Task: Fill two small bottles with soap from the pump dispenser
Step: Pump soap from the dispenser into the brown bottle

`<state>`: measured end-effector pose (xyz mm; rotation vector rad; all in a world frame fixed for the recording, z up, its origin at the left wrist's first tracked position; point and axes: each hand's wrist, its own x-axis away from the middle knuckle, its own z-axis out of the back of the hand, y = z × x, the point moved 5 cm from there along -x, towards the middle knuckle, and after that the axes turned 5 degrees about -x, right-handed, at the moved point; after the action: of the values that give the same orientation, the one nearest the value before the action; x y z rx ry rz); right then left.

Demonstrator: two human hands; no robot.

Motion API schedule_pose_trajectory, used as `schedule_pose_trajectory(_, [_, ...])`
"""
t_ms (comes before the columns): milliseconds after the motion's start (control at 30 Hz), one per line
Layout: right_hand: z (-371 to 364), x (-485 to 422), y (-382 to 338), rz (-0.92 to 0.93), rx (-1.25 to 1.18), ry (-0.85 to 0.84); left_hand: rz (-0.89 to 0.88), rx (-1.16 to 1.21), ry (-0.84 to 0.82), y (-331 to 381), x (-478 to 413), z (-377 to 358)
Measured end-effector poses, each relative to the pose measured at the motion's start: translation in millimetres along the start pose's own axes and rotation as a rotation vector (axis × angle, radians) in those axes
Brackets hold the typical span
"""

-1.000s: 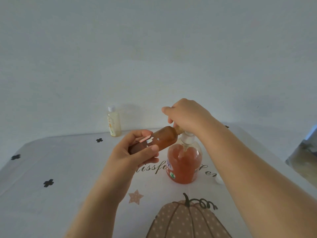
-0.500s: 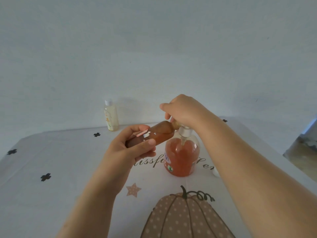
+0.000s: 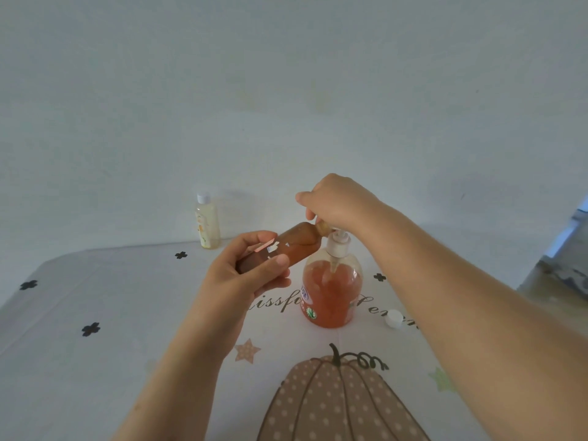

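A clear pump dispenser (image 3: 331, 291) of orange soap stands mid-table. My left hand (image 3: 245, 275) grips a small bottle (image 3: 297, 245) filled with orange soap, tilted almost flat, its open neck held against the pump's nozzle. My right hand (image 3: 337, 202) sits on top of the pump head, fingers curled over it; the pump stem (image 3: 339, 243) shows raised below the hand. A second small bottle (image 3: 206, 226), pale yellow with a white cap, stands upright at the table's far edge by the wall.
A loose white cap (image 3: 394, 319) lies on the tablecloth (image 3: 95, 361) right of the dispenser, next to my right forearm. The cloth is white with a pumpkin print at the front. The wall rises right behind the table; the floor shows at far right.
My right hand has risen a little and the pump stem now shows longer beneath it. The tilted bottle stays at the nozzle in my left hand.
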<state>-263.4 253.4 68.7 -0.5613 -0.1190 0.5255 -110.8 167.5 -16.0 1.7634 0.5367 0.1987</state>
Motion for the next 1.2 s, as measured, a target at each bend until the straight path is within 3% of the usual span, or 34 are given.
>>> schedule_pose_trajectory(733, [-18.0, -10.8, 9.9, 0.011, -0.002, -0.014, 0.056, 0.047, -0.044, -12.8, -7.5, 4.0])
schedule_pose_trajectory(1200, [-1.9, -0.5, 4.9, 0.026, -0.032, 0.078, 0.026, 0.063, -0.028, -5.7, -3.6, -0.1])
